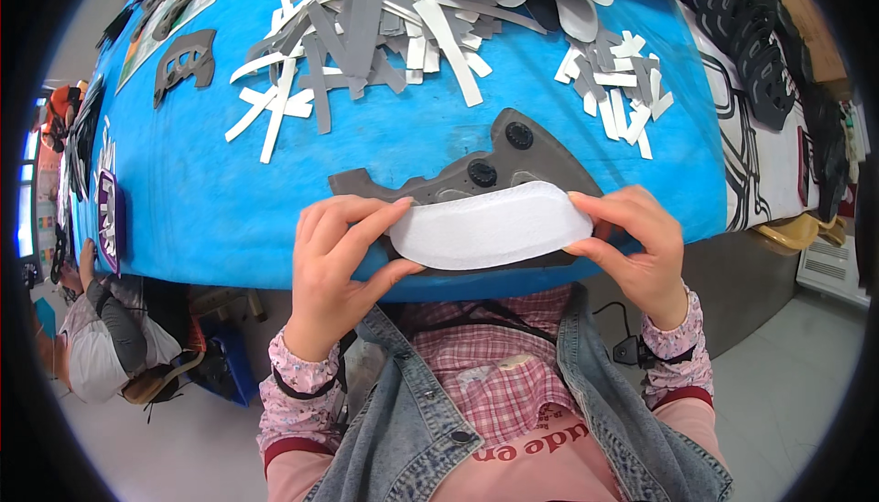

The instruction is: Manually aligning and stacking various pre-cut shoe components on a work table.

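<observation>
White oval pad pinched at both ends, left hand on left end, right hand on right, thumbs near side, index fingers far side. Sits over near part of grey moulded piece, can't tell if touching. IMO keep pinch light, ends level so it won't buckle; mind black knobs just past far edge. Pad hides piece underneath. Strip pile far left, smaller strip heap far right, both clear of hands

Strip pile behind pad
</observation>
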`<state>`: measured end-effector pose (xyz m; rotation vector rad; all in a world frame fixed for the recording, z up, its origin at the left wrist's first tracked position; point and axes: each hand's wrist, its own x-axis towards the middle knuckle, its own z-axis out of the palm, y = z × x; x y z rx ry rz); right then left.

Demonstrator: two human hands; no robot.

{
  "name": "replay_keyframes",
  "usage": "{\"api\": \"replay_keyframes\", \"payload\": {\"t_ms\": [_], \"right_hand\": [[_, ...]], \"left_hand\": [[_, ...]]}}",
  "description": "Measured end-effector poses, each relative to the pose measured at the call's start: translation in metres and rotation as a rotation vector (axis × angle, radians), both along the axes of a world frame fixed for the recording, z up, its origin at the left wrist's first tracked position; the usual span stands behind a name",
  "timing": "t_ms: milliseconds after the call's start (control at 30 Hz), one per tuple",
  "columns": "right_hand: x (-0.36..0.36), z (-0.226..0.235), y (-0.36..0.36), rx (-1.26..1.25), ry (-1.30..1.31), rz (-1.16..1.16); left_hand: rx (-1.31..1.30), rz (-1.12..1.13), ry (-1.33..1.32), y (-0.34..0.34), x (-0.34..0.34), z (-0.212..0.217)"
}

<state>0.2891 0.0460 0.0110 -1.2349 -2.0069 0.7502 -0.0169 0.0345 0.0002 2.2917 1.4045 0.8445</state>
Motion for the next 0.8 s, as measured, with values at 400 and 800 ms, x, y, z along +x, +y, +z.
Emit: {"api": "replay_keyframes", "payload": {"t_ms": [400,800], "right_hand": [[-0.008,-0.017,-0.009,0.203,-0.052,0.011],[0.002,-0.01,-0.005,0.205,-0.126,0.075]], "left_hand": [[-0.047,-0.031,-0.094,0.002,-0.012,0.0],[-0.039,-0.048,-0.103,-0.013,-0.007,-0.002]]}}
